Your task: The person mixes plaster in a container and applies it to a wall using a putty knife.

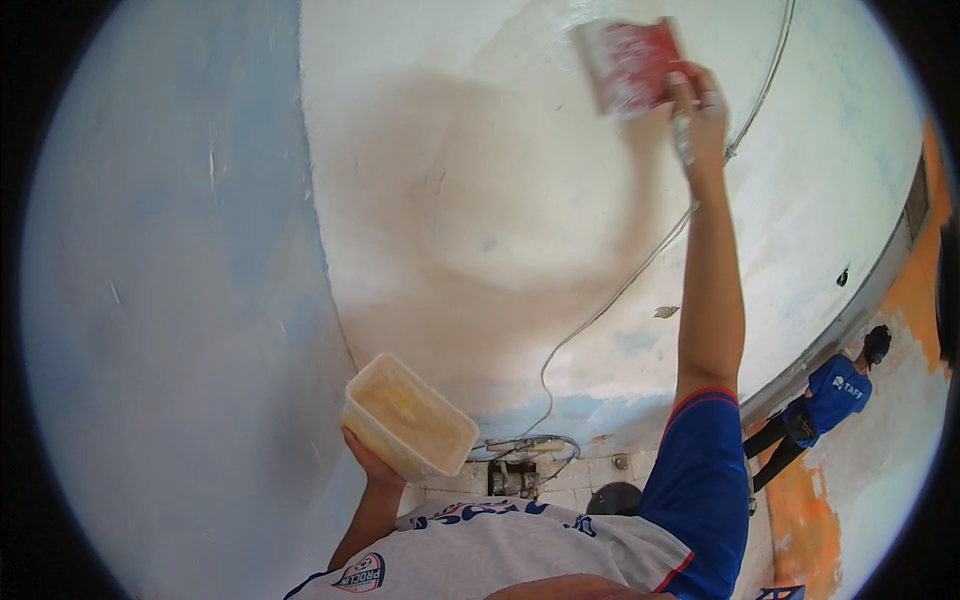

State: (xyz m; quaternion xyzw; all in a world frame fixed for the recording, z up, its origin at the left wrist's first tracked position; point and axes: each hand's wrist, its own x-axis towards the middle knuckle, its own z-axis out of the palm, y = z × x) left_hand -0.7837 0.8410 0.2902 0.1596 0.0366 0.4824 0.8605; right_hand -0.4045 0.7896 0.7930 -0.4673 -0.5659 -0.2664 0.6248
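High on the pale wall [480,240], my right hand [703,115] grips a red putty spreader [645,65] smeared with white. The spreader is slightly blurred, its blade at or very near the wall surface. White paste marks the fingers and the side of that hand. Low on the left, my left hand [372,462] holds a rectangular plastic tub [385,450] from its outer side and underneath. The tub is tilted, and cream-coloured paste [405,410] coats its inside. Part of the left hand is hidden behind the tub.
A loose cable [610,308] runs down the wall to coiled wires near the floor. A bluish wall [180,250] meets it at a corner on the left. Below are a dark bucket [614,497] and tiles. At the right, a person in blue [832,395] stands near an orange-patched wall [805,530].
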